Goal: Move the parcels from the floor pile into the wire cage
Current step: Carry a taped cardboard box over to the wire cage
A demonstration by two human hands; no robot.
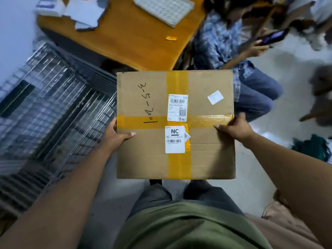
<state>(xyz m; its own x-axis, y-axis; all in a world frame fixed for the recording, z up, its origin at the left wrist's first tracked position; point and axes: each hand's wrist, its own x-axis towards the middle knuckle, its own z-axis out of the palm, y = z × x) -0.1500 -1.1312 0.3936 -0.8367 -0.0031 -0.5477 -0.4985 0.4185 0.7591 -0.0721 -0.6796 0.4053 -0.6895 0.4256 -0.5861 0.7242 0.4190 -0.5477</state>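
Silver wire cage (53, 108) at left, motion-blurred; a dark flat shape shows through the mesh, contents unreadable. Flat square brown cardboard parcel (143, 159) is held in the air before the body, just right of the cage, not in it.

Left hand (115, 137) grips the parcel's left edge, thumb flat on top, fingers wrapped under and hidden. Right hand (233, 128) grips the right edge the same way, thumb on the glossy yellow tape (178, 164). The tape crosses the lid. Two white barcode labels (175, 141) sit at the crossing, with a small blank sticker and black marker digits nearby.

Behind is an orange wooden table (125, 42) carrying a white flat gridded object (165, 9), cut off at top, keyboard or tray unclear. A seated person in checked shirt (219, 42), blurred, holds a dark phone (271, 37).
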